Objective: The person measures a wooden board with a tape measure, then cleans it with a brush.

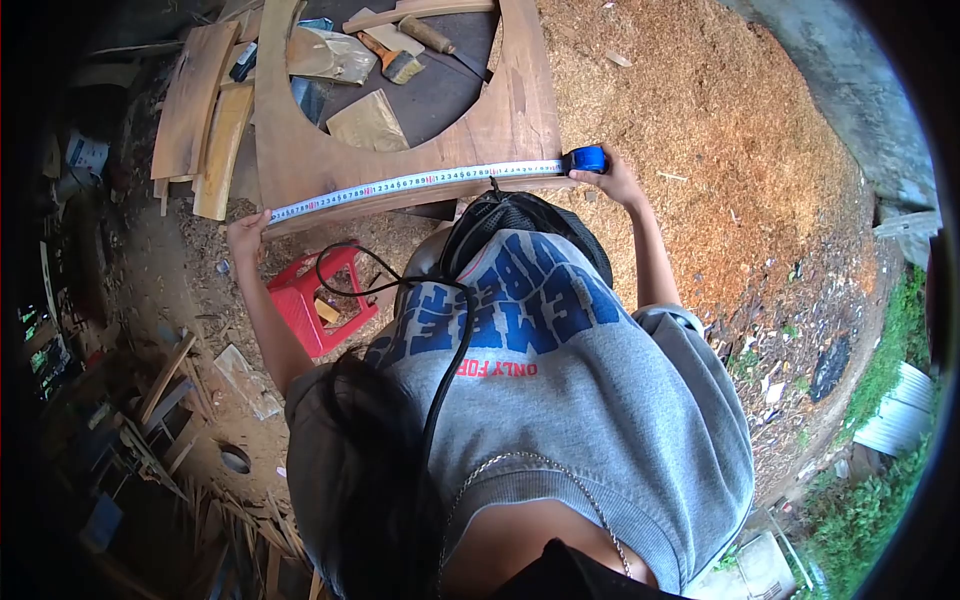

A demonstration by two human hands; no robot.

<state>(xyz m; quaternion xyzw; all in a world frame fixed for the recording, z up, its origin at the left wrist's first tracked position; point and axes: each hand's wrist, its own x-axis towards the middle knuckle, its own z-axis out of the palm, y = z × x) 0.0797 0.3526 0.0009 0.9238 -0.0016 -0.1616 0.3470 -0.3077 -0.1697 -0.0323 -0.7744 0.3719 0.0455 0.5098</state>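
A tape measure (586, 159) with a blue case is in my right hand (615, 178), at the right edge of a wooden board. Its white blade (430, 181) stretches leftward along the board's near edge. At the other end my left hand (247, 236) pinches the blade's tip against the left corner. The board (480, 135) is brown and has a large round opening. Through that opening I see a brush (392, 60) with a wooden handle, a tool with a round wooden handle (427, 35) and wood offcuts (368, 122).
Curved planks (195, 105) lie left of the board. A red plastic stool (322, 300) stands below my left hand. Sawdust (690, 120) covers the ground on the right, beside a concrete wall (850, 70). Scrap wood (165, 400) is piled at lower left. A black cable (466, 340) hangs down my front.
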